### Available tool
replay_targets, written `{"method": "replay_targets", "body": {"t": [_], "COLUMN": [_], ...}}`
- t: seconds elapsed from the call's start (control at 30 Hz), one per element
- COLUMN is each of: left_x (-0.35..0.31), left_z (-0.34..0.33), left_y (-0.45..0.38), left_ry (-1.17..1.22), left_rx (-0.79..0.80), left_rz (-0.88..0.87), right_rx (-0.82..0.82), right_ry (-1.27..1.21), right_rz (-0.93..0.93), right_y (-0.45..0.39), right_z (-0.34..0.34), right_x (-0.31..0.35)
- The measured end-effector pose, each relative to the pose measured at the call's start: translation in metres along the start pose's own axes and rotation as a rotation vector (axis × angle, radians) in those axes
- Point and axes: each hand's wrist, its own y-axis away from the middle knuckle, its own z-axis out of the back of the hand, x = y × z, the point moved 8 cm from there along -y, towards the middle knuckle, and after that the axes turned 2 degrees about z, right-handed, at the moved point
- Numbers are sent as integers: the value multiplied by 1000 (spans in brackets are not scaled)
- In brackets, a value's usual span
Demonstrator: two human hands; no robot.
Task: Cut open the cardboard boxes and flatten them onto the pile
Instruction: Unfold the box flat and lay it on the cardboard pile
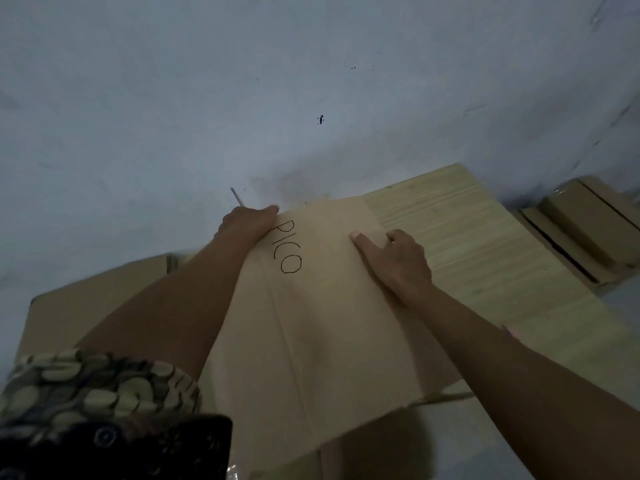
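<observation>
A flattened cardboard sheet (322,323) is lying across the middle and lower centre of the frame, with "PICO" handwritten in dark marker near its upper left edge and fold creases running down its length. The left hand (247,221) is sitting at the sheet's upper left corner, just left of centre in the frame, fingers curling round the far edge of the sheet; a thin grey blade (237,196) is sticking up out of the same fist toward the upper left, so this hand is clutching the tool and touching the cardboard at once. The right hand (398,259) is resting on the sheet's right edge, right of centre, thumb stretching flat across the top face toward the lettering while the other fingers are bending over the edge, pinching the sheet. The sheet is spanning the gap between the two hands, its upper edge held by both. Under it, a pale wooden board (485,244) is showing to the right, running from centre right toward the lower right. Further flat cardboard (86,299) is lying at the left of the frame beneath the left forearm. At the far right edge, folded boxes (585,230) are stacking on the grey floor (242,81). A patterned sleeve (93,386) is filling the lower left corner.
</observation>
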Motion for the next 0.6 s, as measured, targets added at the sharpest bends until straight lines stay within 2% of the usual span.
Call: {"method": "replay_targets", "body": {"t": [0.1, 0.27, 0.5, 0.6], "left_x": [-1, -6, 2, 6], "left_z": [-5, 17, 93, 122], "left_y": [-13, 11, 89, 131], "left_ry": [28, 108, 250, 268], "left_rx": [111, 32, -238, -361], "left_rz": [40, -17, -88, -124], "right_rx": [23, 283, 590, 653], "right_ry": [-23, -378, -475, -533], "right_rz": [-65, -348, -184, -156], "right_y": [-2, -11, 8, 26], "right_z": [-7, -22, -5, 13], "right_x": [-16, -27, 27, 40]}}
